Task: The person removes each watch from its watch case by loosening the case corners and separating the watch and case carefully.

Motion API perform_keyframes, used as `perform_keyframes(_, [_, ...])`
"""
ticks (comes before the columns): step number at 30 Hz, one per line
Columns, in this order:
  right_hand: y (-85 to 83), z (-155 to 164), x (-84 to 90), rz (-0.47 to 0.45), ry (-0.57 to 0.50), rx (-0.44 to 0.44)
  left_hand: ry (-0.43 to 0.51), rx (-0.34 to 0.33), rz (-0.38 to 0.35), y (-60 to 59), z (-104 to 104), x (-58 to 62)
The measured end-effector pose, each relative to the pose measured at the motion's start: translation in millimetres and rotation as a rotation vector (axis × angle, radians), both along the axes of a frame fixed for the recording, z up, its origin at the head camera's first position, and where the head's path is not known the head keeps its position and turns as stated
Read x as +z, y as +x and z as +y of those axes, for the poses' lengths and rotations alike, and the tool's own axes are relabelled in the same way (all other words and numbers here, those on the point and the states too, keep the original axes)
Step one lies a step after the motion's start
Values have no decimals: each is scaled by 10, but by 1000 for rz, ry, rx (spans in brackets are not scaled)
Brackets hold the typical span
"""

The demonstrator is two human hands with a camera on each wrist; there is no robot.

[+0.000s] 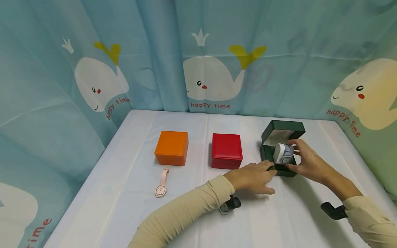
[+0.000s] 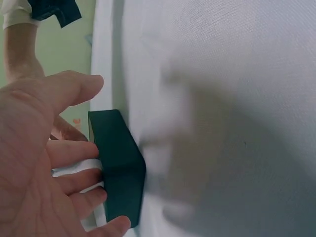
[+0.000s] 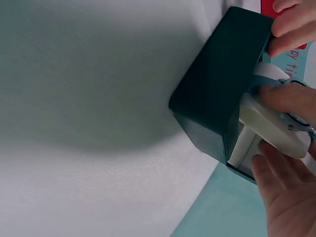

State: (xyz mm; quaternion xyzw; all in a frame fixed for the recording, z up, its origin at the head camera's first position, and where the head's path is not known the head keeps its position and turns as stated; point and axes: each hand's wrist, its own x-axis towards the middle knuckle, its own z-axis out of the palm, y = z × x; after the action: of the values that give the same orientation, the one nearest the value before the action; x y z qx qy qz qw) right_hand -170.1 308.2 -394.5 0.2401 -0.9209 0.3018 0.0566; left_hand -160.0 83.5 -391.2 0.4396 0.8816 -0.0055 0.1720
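green box (image 1: 280, 151) lies open, steadied by relaxed left hand (image 1: 252, 177); right hand (image 1: 305, 160) pinches its cushioned watch (image 1: 283, 154). three boxes, two watches.

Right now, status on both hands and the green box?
Left hand steadies green box at its front. Right hand pinches cushion with blue watch in the open box. Nothing blocking.

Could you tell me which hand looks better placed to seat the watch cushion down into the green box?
Probably the right hand: its fingers already grip the cushion with the blue watch inside the open green box. The left hand only steadies the box's front edge.
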Motion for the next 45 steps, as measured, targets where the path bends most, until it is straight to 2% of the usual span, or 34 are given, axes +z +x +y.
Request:
perform_keyframes(5, [15,11,-10,127,-26,24,116,54,-37,-17,-54,0])
perform_keyframes(9, [60,21,-8,201,-41,33,239,113,1,-18,-93,10])
perform_keyframes(12, [105,24,2,229,-42,30,377,167,20,-20,-120,20])
perform_keyframes(14, [137,28,14,240,-45,33,476,215,-10,-17,-133,21])
perform_keyframes(18, [193,6,56,262,-64,54,677,315,-130,4,-170,16])
perform_keyframes(21, [239,-26,96,237,-85,63,808,379,-227,17,-182,10])
perform_keyframes(24, [290,-55,132,172,-99,65,919,428,-345,23,-179,3])
perform_keyframes(29, [380,-107,188,40,-148,61,1065,505,-666,40,-169,1])
perform_keyframes(32, [422,-144,214,-28,-173,60,1100,538,-785,49,-173,0])
perform_keyframes(41, [532,-225,272,-192,-202,68,1163,610,-863,73,-200,-38])
perform_keyframes(45, [592,-256,272,-216,-182,79,1165,612,-903,101,-223,-65])
